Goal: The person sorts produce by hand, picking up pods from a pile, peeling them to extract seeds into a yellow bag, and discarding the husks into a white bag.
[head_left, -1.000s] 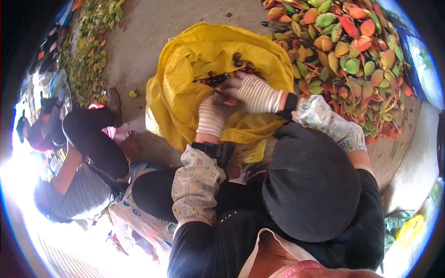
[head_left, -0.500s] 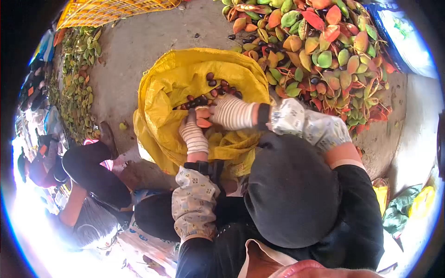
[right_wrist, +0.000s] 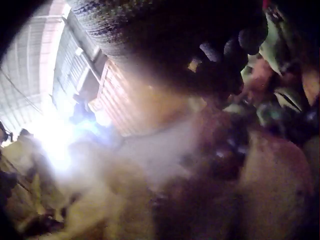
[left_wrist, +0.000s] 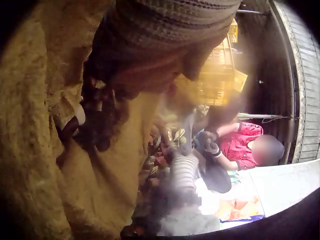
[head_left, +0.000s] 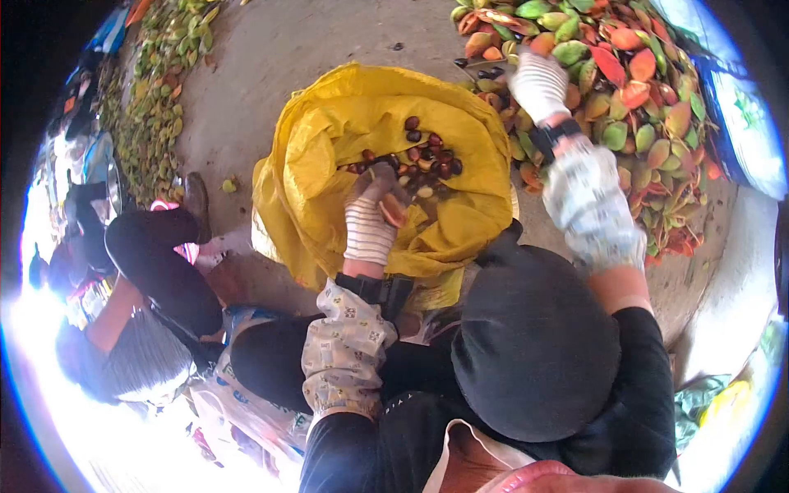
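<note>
In the head view my left hand (head_left: 374,205), in a striped glove with dark fingers, is over the mouth of a yellow woven sack (head_left: 308,156). It grips a reddish split seed pod (head_left: 394,213) at the thumb side. Shiny dark brown seeds (head_left: 431,160) lie inside the sack around the fingertips. My right hand (head_left: 538,86), blurred, reaches onto the left side of a pile of green, orange and red seed pods (head_left: 625,90). In the right wrist view its dark gloved fingers (right_wrist: 231,47) are close over pods and dark seeds; what they hold, I cannot tell.
Another strip of green pods (head_left: 156,107) lies on the concrete floor (head_left: 246,74) at the left. A person in dark trousers (head_left: 160,255) sits close by on the left. Yellow crates (left_wrist: 217,75) and a person in red (left_wrist: 245,142) show in the left wrist view.
My right hand has left the sack and moved right and away to the pod pile. My left hand stays at the sack with the reddish pod. More seeds show in the sack.
</note>
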Demonstrator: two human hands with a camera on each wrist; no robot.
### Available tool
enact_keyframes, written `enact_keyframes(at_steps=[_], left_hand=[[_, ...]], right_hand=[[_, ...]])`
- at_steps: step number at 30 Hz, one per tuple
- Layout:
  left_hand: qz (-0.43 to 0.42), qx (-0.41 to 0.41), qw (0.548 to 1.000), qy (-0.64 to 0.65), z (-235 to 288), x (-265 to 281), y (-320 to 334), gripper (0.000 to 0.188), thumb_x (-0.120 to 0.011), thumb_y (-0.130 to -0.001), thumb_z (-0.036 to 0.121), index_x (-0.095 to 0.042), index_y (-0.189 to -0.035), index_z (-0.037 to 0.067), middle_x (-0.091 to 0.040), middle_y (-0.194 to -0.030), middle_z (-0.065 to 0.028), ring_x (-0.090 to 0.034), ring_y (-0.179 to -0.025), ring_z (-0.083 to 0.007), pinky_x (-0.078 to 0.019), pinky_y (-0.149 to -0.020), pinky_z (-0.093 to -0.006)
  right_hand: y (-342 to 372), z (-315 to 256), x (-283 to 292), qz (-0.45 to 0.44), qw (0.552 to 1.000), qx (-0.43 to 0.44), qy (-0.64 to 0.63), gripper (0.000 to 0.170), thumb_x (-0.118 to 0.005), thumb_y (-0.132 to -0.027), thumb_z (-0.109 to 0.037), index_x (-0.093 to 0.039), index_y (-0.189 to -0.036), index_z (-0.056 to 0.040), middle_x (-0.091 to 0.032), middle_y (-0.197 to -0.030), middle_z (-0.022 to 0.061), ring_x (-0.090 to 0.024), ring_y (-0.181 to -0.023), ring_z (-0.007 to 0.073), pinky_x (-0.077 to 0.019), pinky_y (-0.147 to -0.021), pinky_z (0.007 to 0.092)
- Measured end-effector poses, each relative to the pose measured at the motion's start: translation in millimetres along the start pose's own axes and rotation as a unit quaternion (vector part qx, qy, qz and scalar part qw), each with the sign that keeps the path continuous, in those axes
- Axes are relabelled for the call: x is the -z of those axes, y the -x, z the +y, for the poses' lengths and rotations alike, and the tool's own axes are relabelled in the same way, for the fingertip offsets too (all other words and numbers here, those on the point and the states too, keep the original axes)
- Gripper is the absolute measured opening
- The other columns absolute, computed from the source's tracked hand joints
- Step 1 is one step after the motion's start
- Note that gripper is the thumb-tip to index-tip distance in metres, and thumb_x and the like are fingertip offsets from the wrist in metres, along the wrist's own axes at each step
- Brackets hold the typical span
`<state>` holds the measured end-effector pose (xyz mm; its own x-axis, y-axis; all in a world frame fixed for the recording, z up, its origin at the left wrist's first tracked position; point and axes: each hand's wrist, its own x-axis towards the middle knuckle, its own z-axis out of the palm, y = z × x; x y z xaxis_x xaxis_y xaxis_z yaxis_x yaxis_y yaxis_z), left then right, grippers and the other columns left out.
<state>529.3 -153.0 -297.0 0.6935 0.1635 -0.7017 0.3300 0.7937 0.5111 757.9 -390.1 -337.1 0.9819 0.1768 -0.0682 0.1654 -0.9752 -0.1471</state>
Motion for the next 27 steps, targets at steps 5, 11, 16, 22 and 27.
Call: enact_keyframes(at_steps=[5, 11, 16, 22, 27], left_hand=[[-0.032, -0.043, 0.997, -0.057, -5, -2, 2, 0.035, -0.067, -0.086, 0.017, -0.054, -0.115, 0.001, -0.062, -0.094, -0.0073, -0.061, -0.081, -0.0181, -0.0511, -0.068, -0.0323], [-0.067, -0.026, 0.997, -0.014, -1, -8, 11, 0.032, -0.069, -0.086, 0.015, -0.057, -0.112, 0.0, -0.064, -0.097, -0.0071, -0.063, -0.086, -0.0179, -0.05, -0.078, -0.0307], [-0.017, 0.003, 0.996, -0.088, 9, 3, 9, 0.029, -0.069, -0.084, 0.011, -0.059, -0.109, -0.001, -0.066, -0.093, -0.0069, -0.063, -0.084, -0.0159, -0.0485, -0.074, -0.027], [-0.001, -0.023, 0.986, -0.166, 5, 6, 6, 0.021, -0.068, -0.084, 0.014, -0.063, -0.099, 0.001, -0.066, -0.082, -0.0057, -0.058, -0.057, -0.0108, -0.0453, -0.049, -0.0224], [0.004, -0.042, 0.985, -0.166, 13, 3, 13, 0.026, -0.069, -0.082, 0.011, -0.063, -0.104, -0.001, -0.067, -0.086, -0.0068, -0.062, -0.068, -0.0141, -0.0488, -0.06, -0.0244]], right_hand=[[76, -61, 35, 0.036, 0.894, 0.213, -0.392, 0.037, -0.072, -0.073, -0.017, -0.062, -0.106, -0.0052, -0.066, -0.094, 0.018, -0.06, -0.091, 0.0379, -0.048, -0.083, 0.0438], [121, -113, 17, -0.105, 0.825, 0.349, -0.432, 0.043, -0.075, -0.067, -0.016, -0.06, -0.106, -0.0034, -0.061, -0.096, 0.0186, -0.058, -0.095, 0.0384, -0.0467, -0.086, 0.0438], [121, -111, 17, -0.285, 0.753, 0.255, -0.536, 0.038, -0.069, -0.075, -0.012, -0.06, -0.11, -0.0011, -0.065, -0.094, 0.019, -0.062, -0.088, 0.0376, -0.0511, -0.077, 0.0404], [123, -115, 14, -0.228, 0.801, 0.307, -0.461, 0.033, -0.061, -0.08, -0.008, -0.059, -0.111, -0.0006, -0.065, -0.095, 0.0218, -0.065, -0.088, 0.0353, -0.0515, -0.077, 0.0392], [101, -124, 31, -0.4, 0.754, 0.273, -0.444, 0.032, -0.061, -0.081, -0.011, -0.058, -0.11, 0.0006, -0.066, -0.095, 0.0213, -0.065, -0.09, 0.0342, -0.0515, -0.078, 0.0389]])
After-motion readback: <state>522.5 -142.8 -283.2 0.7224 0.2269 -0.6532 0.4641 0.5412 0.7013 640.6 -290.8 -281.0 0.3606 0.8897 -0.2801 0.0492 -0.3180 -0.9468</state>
